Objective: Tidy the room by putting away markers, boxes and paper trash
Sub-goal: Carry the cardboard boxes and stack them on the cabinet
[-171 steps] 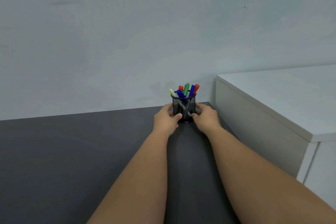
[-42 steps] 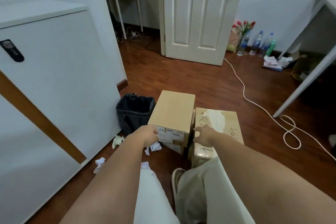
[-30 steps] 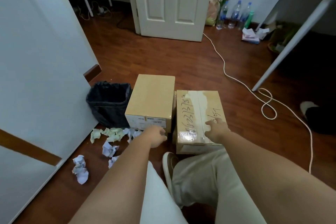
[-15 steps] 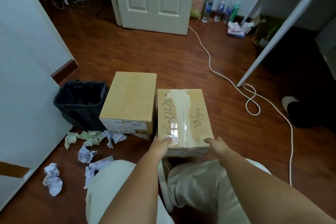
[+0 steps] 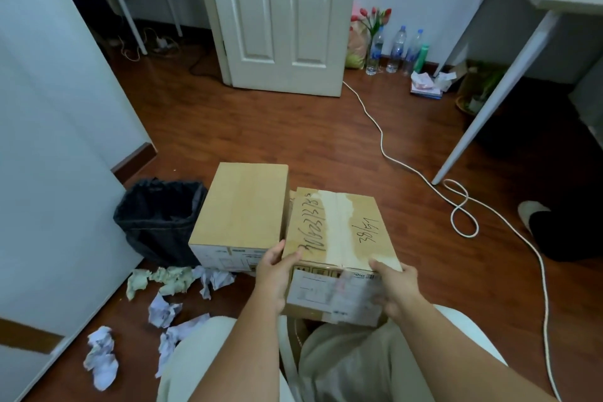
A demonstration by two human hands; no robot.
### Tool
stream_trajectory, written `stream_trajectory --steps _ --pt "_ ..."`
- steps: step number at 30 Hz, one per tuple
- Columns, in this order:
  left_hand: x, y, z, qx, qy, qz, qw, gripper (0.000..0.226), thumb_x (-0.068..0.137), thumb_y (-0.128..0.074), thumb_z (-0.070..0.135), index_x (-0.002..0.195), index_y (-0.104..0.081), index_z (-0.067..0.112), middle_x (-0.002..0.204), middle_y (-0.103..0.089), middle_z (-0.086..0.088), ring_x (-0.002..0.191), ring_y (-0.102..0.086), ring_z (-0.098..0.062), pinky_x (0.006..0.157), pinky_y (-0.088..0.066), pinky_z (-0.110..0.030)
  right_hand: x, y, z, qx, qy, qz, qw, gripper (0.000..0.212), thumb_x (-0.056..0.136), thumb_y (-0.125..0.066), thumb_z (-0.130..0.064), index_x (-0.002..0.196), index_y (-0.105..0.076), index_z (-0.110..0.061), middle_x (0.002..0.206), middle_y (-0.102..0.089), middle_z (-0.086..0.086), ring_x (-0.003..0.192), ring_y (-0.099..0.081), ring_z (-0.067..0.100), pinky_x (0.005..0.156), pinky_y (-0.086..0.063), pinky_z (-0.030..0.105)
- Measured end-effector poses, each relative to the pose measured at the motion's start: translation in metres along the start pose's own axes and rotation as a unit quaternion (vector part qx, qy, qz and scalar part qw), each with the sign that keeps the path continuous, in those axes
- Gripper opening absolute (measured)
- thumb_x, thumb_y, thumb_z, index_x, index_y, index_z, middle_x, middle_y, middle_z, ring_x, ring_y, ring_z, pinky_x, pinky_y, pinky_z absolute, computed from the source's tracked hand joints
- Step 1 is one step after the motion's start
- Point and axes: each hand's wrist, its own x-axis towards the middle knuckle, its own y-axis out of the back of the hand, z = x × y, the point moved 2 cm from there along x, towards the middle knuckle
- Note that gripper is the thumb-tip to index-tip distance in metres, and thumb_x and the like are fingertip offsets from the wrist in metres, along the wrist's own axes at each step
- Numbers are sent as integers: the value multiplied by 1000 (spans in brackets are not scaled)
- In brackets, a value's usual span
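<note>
A person crouches over a wooden floor (image 5: 293, 127), knees in pale trousers at the near edge of the view. Both hands grip the taped cardboard box (image 5: 339, 232) with handwriting on its lid: the left hand (image 5: 275, 274) wraps its near left corner with the thumb on top, and the right hand (image 5: 393, 284) clasps the near right corner, fingers curled over the end face where a blurred shipping label (image 5: 326, 292) sits. The box's near end seems raised a little off the floor, though the blur makes that hard to confirm. Touching its left side stands a plain cardboard box (image 5: 243, 206), slightly farther from the person. Left of that box, just beside it, is a dark bin lined with a black bag (image 5: 156, 215), standing against a white cabinet (image 5: 49, 173). Crumpled paper lies scattered on the floor near the bin: greenish wads (image 5: 163, 279) close to the plain box's near face, and whitish wads (image 5: 101, 356) nearer the person on the left. A white cable (image 5: 463, 206) loops across the floor on the right, passing a white bench leg (image 5: 489, 101). At the far wall, beside a white door (image 5: 284, 16), stand plastic bottles (image 5: 396, 49) and red flowers (image 5: 373, 15).
</note>
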Motion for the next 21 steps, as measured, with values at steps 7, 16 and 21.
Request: stream_trajectory --steps 7,16,21 --pt "-31 -9 61 -11 -89 -51 995 44 82 -73 5 118 -60 27 89 -74 20 79 -72 -2 57 -57 -25 -43 -14 -34 122 45 -42 991 56 80 -75 -13 128 -47 -12 118 -64 16 97 -63 35 57 -46 35" --pt "-90 21 136 -56 -196 -8 979 56 84 -70 3 135 -53 18 127 -65 -6 114 -64 -28 95 -52 -49 -118 -56 -89 135 122 -118 976 61 78 -77 -14 126 -41 -21 113 -63 10 96 -65 29 56 -48 34" --pt "-142 77 167 -104 -268 52 956 51 84 -69 0 129 -55 19 120 -68 -9 104 -68 -24 79 -58 -40 -174 -99 -94 124 162 -218 954 63 77 -77 -12 128 -43 -19 117 -64 7 102 -65 26 72 -54 39"
